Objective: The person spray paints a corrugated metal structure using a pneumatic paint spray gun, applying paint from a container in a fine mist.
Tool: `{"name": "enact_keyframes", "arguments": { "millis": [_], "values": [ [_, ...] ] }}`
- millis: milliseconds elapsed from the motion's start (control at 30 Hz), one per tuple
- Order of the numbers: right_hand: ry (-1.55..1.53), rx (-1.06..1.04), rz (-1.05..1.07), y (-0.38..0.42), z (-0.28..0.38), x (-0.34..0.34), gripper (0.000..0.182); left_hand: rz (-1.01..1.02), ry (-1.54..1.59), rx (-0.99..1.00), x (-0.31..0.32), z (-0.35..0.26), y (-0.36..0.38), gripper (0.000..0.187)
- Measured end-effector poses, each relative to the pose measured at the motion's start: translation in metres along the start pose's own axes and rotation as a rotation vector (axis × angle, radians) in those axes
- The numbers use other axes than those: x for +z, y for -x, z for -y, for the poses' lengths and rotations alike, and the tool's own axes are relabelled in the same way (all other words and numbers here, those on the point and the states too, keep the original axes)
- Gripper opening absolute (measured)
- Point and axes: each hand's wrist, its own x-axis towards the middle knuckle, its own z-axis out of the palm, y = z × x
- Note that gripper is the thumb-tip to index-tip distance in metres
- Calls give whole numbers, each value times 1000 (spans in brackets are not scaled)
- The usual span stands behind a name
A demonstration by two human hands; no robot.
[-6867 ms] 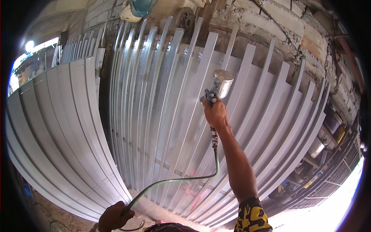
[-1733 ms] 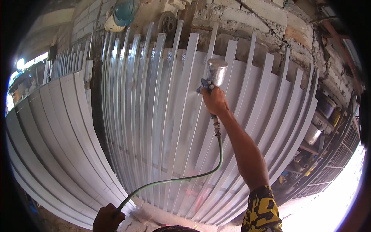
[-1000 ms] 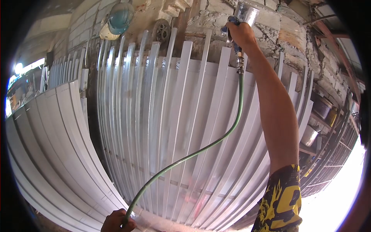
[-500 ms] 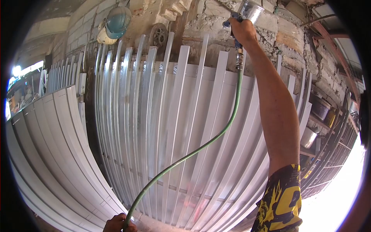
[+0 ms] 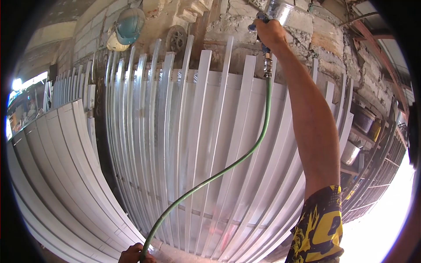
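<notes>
My right hand [image 5: 271, 33] is wrapped round the handle of a spray gun [image 5: 262, 21] at the top, with the arm stretched out. A metal cup [image 5: 280, 11] sits on the gun. From the gun's brass and steel coupling [image 5: 268, 65] a green hose [image 5: 210, 179] curves down to the bottom left. There my left hand [image 5: 137, 254] is closed round the hose. Behind the hose stand long whitish and shiny metal strips [image 5: 199, 109], upright side by side against a pale sheet.
More grey metal panels [image 5: 57, 144] lean at the left. Hard hats [image 5: 130, 27] and a wheel [image 5: 177, 38] hang on the rough block wall [image 5: 329, 26]. Shelves at the right hold a bucket [image 5: 363, 119] and a metal pot [image 5: 350, 153].
My right hand has moved slightly left and up with the spray gun, and the hose's upper end has shifted left with it. My left hand is nearly unmoved.
</notes>
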Motion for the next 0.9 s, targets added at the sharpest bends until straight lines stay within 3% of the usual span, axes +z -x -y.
{"name": "enact_keyframes", "arguments": {
  "millis": [100,200,467,567,900],
  "values": [
    [69,-10,4,14,-3,5,54,0,30,28,1,1,1,10],
    [-18,52,159,44,1,-5,51,23,11,-4,1,4,3,10],
    [-19,-1,168,90,-18,4,49,30,-9,-13,1,9,6,9],
    [-108,118,266,107,-21,6,51,28,-31,-17,2,18,8,11],
    [-79,157,376,168,-51,18,51,55,29,-52,-1,14,12,20]
  ]
}}
